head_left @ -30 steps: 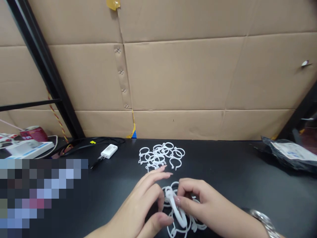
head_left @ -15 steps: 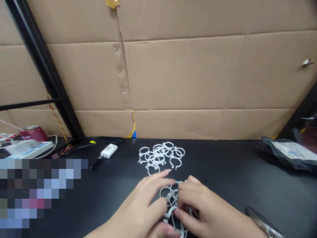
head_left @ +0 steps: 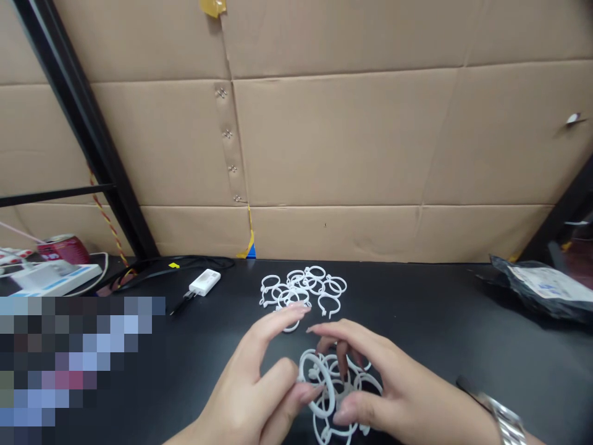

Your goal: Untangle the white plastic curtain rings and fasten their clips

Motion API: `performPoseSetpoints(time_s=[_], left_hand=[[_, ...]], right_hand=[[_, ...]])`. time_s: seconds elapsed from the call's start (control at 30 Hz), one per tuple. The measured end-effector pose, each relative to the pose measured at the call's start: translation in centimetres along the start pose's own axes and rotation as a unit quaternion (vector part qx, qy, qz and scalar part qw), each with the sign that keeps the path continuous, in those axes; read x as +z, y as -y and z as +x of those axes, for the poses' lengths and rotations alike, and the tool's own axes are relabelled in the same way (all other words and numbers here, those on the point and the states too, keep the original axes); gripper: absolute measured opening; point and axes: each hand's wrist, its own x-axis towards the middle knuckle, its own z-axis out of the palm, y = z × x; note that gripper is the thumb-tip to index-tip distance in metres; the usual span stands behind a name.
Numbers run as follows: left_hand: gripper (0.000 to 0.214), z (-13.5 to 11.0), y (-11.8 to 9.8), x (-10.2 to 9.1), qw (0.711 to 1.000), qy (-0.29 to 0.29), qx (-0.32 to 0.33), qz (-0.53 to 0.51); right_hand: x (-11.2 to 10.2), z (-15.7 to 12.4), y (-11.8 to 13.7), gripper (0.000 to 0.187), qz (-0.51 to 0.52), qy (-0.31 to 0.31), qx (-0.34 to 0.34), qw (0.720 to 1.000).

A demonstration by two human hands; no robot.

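Near the front edge of the black counter (head_left: 440, 321), both hands work over a small cluster of white plastic rings (head_left: 343, 383); the left hand (head_left: 250, 389) has its thumb and a curled finger pressed onto one ring (head_left: 324, 386) that stands up on edge, while its forefinger stretches out free toward the far side; the right hand (head_left: 389, 389) arches over the cluster with its fingers (head_left: 324, 329) spread apart, thumb resting on the near rim, so it touches the rings rather than clamping any; a wristwatch (head_left: 507, 420) shows at the right wrist. Judging by how things lie, the work looks partway through: a second, looser heap of rings (head_left: 303, 289) sits farther back at the middle of the counter, untouched, and which heap is the finished one cannot be told. The held ring stands roughly upright; its long axis runs near to far, tilted slightly left at the top. Off to the far left lie a white adapter (head_left: 204, 282) with a black cable (head_left: 152, 267); a dark bag (head_left: 542, 285) lies at the far right, before the cardboard wall (head_left: 370, 142).
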Motion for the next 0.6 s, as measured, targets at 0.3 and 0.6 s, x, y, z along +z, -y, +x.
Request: performPoseSetpoints(time_s=[0.3, 0.6], left_hand=[[0.035, -0.3, 0.7, 1.2, 0.995, 0.019, 0.085, 0.040], [0.022, -0.4, 1.1, 1.3, 0.993, 0.096, 0.062, 0.004]], right_hand=[[1.2, 0.2, 1.1, 0.033, -0.094, 0.086, -0.038, 0.991], [1.5, 0.2, 1.4, 0.026, -0.117, 0.099, -0.022, 0.988]])
